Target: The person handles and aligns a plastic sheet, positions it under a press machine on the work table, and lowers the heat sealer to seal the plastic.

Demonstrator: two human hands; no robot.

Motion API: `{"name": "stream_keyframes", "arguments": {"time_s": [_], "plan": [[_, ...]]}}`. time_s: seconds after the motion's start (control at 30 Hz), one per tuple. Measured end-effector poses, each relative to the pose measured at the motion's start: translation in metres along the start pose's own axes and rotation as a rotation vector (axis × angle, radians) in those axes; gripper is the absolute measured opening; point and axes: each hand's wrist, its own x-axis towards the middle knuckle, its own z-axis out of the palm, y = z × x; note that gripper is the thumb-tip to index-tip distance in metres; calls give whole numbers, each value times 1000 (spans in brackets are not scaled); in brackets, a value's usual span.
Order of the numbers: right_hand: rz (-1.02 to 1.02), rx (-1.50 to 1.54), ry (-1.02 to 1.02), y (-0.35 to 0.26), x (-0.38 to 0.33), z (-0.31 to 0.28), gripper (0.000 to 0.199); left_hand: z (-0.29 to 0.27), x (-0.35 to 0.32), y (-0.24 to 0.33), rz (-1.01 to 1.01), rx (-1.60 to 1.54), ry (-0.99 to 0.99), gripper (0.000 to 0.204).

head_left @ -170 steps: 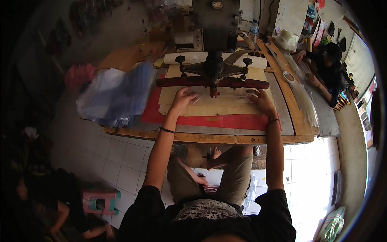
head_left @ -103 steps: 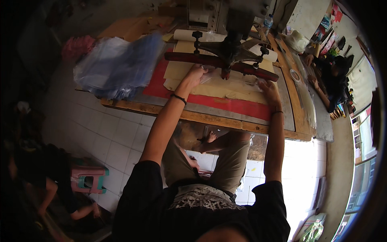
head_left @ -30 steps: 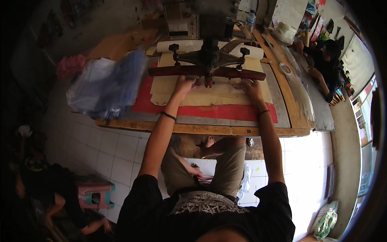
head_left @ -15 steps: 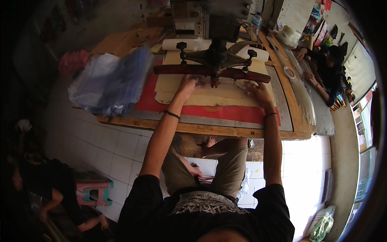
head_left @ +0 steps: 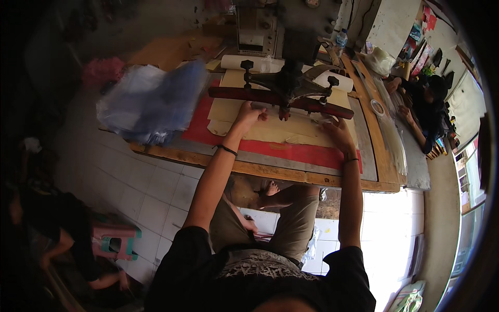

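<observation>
My left hand (head_left: 249, 117) is closed just below the red bar (head_left: 240, 94) of a press machine, its fingers curled; what they hold is hard to make out. On the other side of the press head (head_left: 289, 87), my right hand (head_left: 337, 132) pinches the edge of a thin clear plastic piece (head_left: 323, 121) under the bar's right end. Beneath both hands lies a cream sheet (head_left: 270, 131) with worn edges, on top of a red sheet (head_left: 291, 151). How far the clear plastic reaches between my hands cannot be seen.
A pile of clear and blue plastic sheets (head_left: 156, 104) overhangs the wooden table (head_left: 260, 172) at left. A tape roll (head_left: 377, 107) and clear strips (head_left: 396, 148) lie at right. One person (head_left: 431, 104) works there; another (head_left: 67, 229) crouches lower left beside a stool (head_left: 117, 242).
The whole view has shifted slightly, so the press and table appear lower and farther right. My left fingers look more curled; both hands stay by the red bar.
</observation>
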Motion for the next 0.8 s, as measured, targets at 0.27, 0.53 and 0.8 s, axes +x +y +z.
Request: {"name": "stream_keyframes", "arguments": {"time_s": [0.27, 0.53, 0.8], "plan": [[-131, -565, 275, 24, 17, -9, 34, 14, -9, 10, 53, 84, -39, 27], [25, -391, 167, 11, 11, -2, 41, 8, 3, 2, -35, 259, -6, 27], [28, -385, 312, 23, 17, 2, 40, 21, 1, 2, 55, 309, 106, 26]]}}
